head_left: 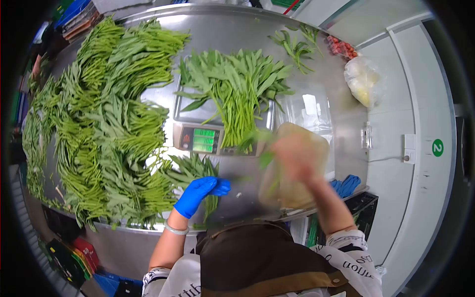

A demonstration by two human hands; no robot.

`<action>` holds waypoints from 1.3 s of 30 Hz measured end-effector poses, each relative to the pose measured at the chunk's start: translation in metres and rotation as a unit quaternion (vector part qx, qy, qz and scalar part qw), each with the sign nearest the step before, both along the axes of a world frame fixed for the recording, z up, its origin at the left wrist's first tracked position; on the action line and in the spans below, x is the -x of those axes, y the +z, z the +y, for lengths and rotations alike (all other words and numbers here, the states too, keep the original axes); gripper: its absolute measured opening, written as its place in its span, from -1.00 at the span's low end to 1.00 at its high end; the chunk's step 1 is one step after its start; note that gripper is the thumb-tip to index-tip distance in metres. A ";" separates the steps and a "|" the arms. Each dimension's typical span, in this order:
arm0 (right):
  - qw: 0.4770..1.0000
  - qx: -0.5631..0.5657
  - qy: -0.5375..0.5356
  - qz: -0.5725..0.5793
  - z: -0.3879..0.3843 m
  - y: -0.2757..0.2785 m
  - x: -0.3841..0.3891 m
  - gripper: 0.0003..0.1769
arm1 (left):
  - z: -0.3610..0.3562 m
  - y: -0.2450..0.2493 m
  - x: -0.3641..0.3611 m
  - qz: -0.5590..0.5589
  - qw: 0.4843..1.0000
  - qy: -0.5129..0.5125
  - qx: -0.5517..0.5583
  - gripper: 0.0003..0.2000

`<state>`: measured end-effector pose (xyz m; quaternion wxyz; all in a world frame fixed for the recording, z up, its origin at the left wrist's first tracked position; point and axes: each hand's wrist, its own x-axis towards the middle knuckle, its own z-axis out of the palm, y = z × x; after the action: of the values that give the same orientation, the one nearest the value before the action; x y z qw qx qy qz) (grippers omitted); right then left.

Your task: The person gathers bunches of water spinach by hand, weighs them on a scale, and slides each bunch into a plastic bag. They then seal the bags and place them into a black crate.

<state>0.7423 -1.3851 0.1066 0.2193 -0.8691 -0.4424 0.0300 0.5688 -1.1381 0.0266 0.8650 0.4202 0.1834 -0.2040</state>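
A bunch of leafy green stems (237, 94) lies across a digital scale (222, 136) with a lit green display. My left hand (204, 190), in a blue glove, is at the front edge of some loose greens (190, 171), its fingers together; whether it holds anything is hidden. My right hand (297, 153), ungloved and smeared by motion, is over a pale board or tray (316, 148), right of the scale. Blurred green leaves show beside its fingers, and its grip cannot be made out.
Long rows of greens (133, 119) cover the table's left side. Clear plastic sheets (307, 106) lie right of the scale. Farther right are a bag of red items (341, 48), a whitish plastic bag (363, 81) and a blue glove (346, 185). A few stems (297, 49) lie at the back.
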 end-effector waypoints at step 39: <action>0.961 -0.019 -0.070 0.267 0.066 -0.073 0.118 -0.81 | -0.032 -0.083 0.097 0.043 0.963 0.241 -0.110 -0.65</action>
<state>0.6242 -1.3188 0.0333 0.3474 -0.8539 -0.3064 0.2373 0.4716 -1.1706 -0.0568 0.8284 0.4470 0.3373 0.0137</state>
